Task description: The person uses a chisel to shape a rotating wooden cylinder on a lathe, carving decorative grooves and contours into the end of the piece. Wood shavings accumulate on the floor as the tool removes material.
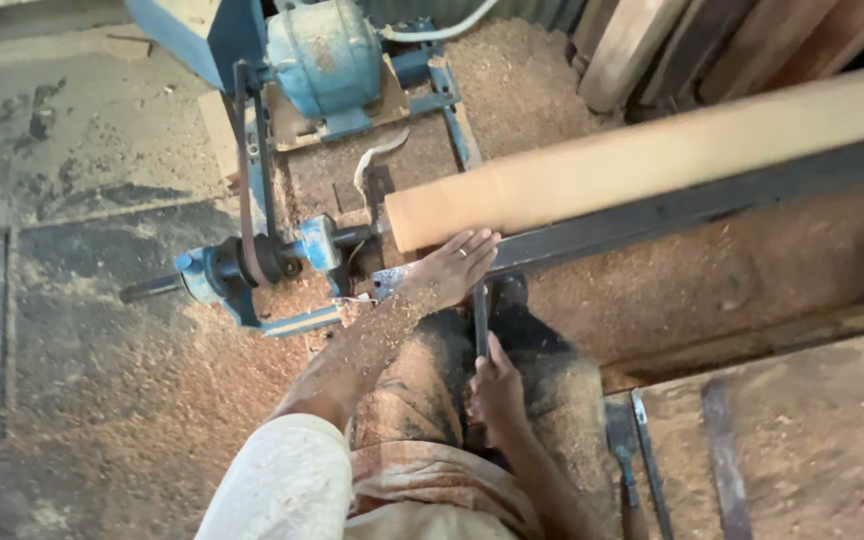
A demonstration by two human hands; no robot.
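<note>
Floor: I see a concrete floor (62, 330) under a thick spread of sawdust, heaviest around the machine.
Lathe frame: a blue metal frame (252, 270) with a belt and pulley sits left of centre; a blue motor (322, 60) is mounted above it, dusted with shavings.
Workpiece: a long pale wooden cylinder (642, 160) runs from the lathe head up toward the right edge. It is blurred, so I cannot read its surface.
Rail: a dark metal bar (692, 205) lies just below the cylinder, parallel to it.
Bench: a wooden board (812, 440) at lower right carries spare steel tools (642, 470) lying flat.
Left hand: my left hand (452, 268) is spread open, palm down, fingers resting on the rail at the near end of the cylinder, clamped on nothing. The forearm is coated in sawdust.
Right hand: my right hand (497, 385) is closed around the handle of a chisel (480, 320), low, near my lap.
Chisel: its dark shaft rises from the right fist toward the left hand; the tip is hidden there.
</note>
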